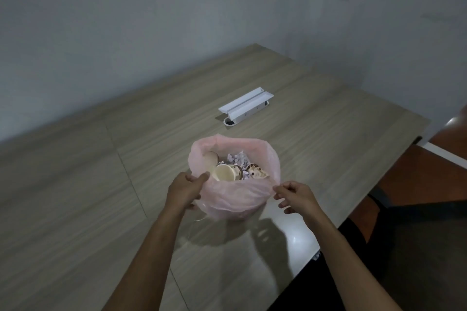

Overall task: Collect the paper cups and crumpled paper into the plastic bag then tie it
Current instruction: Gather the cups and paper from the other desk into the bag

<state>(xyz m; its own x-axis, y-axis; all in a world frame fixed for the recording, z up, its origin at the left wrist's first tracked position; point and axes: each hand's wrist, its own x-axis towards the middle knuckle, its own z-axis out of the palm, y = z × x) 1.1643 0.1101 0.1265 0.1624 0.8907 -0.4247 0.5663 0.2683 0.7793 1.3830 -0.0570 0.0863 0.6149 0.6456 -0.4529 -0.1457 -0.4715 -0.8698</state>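
Both hands pinch the rim of the open pink bag (235, 197), left hand (185, 190) at nine o'clock, right hand (294, 195) at three, cups (225, 171) inside.

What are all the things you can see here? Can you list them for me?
plastic bag: one, see-through pink, standing open on the table near its front edge
paper cups: at least three, cream with brown pattern, lying inside the bag
crumpled paper: a clump, whitish, inside the bag behind the cups
table: one, light wood grain, filling the middle of the view
cable box: one, white, lid flipped open, set in the table behind the bag
wall: grey-white, behind the table
left hand: one, gripping the bag's left rim
right hand: one, fingers curled, pinching at the bag's right rim
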